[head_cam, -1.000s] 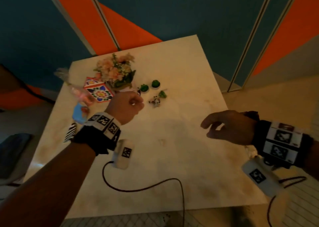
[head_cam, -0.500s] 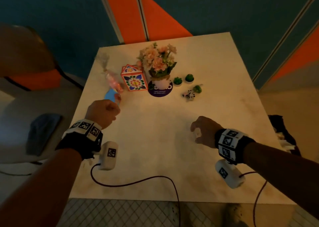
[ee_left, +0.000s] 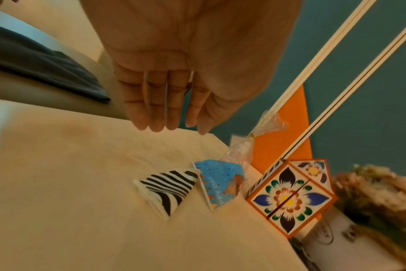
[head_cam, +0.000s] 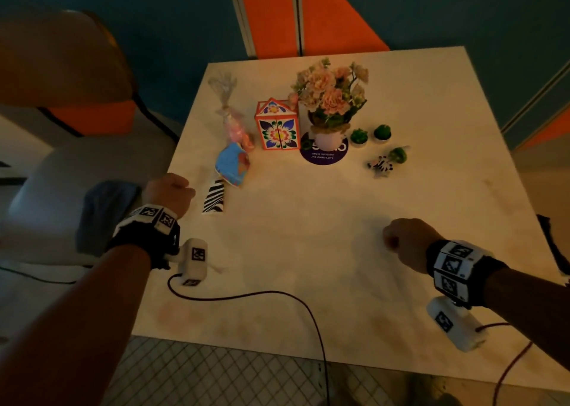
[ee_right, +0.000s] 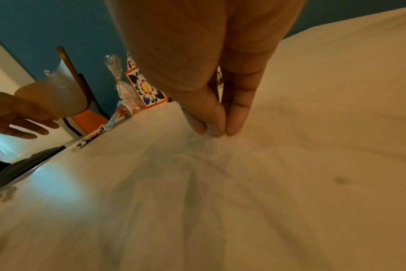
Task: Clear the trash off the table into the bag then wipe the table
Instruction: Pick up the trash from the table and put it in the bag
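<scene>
My left hand (head_cam: 168, 191) hovers over the left edge of the pale table (head_cam: 308, 267). In the left wrist view its fingers (ee_left: 151, 117) hang straight down and hold nothing. Just right of it lie a zebra-striped napkin (head_cam: 214, 197) and a blue printed napkin (head_cam: 233, 165). Behind them lies a cellophane sweet bag (head_cam: 231, 119). My right hand (head_cam: 391, 239) is down on the table's right half. In the right wrist view its fingertips (ee_right: 212, 130) pinch a small whitish scrap against the tabletop.
A floral box (head_cam: 277, 126), a flower pot (head_cam: 331, 103), two small green plants (head_cam: 359, 135) and a small figurine (head_cam: 381, 165) stand at the back. A dark blue cloth (head_cam: 105, 214) lies on the seat at left. A dark object (head_cam: 552, 245) hangs off the table's right edge.
My left hand has drawn back from near the blue napkin to the table's left edge. My right hand has dropped onto the tabletop and closed its fingertips.
</scene>
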